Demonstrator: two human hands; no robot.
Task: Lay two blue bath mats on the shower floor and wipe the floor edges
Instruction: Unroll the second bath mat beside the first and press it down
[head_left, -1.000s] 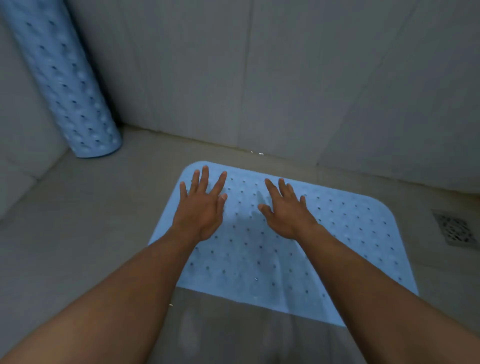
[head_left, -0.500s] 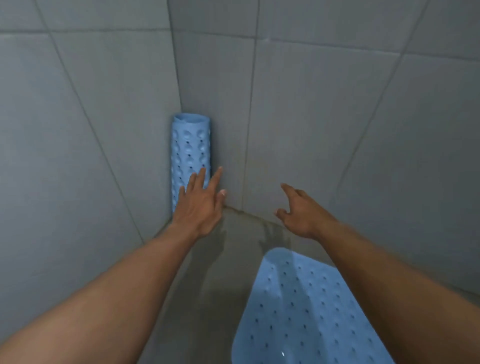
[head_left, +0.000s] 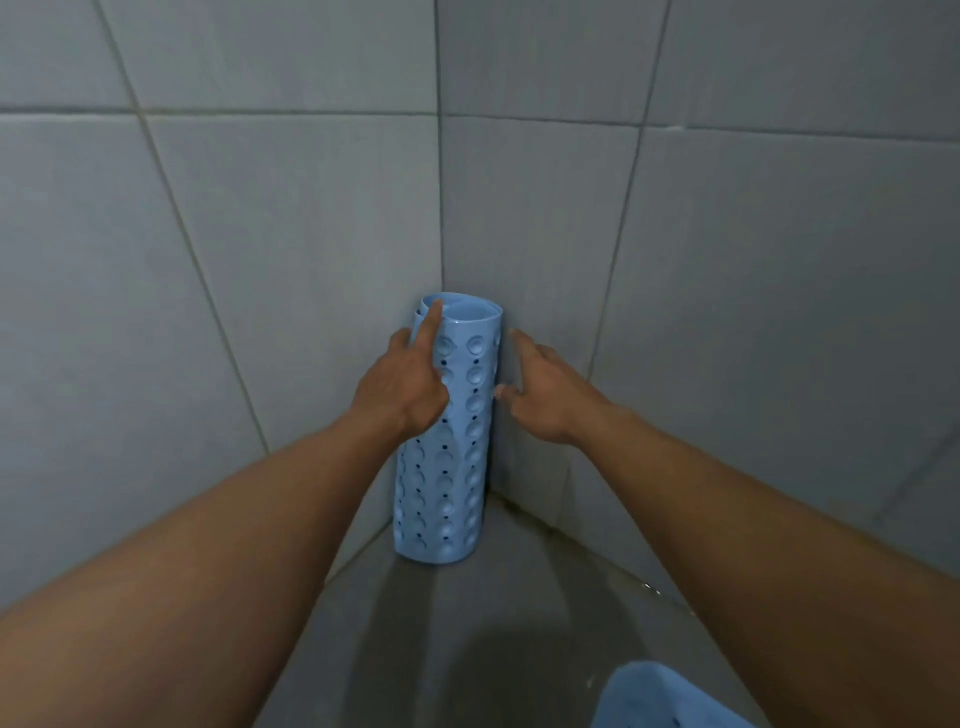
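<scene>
A rolled-up blue bath mat (head_left: 457, 467) with suction cups and small holes stands upright in the corner of the shower. My left hand (head_left: 402, 382) lies against the roll's upper left side, one finger reaching up to its top rim. My right hand (head_left: 545, 395) hovers just right of the roll with fingers spread, its thumb close to the roll's edge; contact is unclear. A corner of the flat blue mat (head_left: 660, 699) lies on the floor at the bottom right, partly hidden by my right forearm.
Grey tiled walls (head_left: 727, 260) meet in the corner behind the roll. The grey shower floor (head_left: 467, 623) runs from the corner toward me, with a few wet spots by the right wall's base.
Both hands lifted off the flat mat and reached to the rolled mat in the corner. The view swung up and left, so the flat mat now shows only at the bottom right.
</scene>
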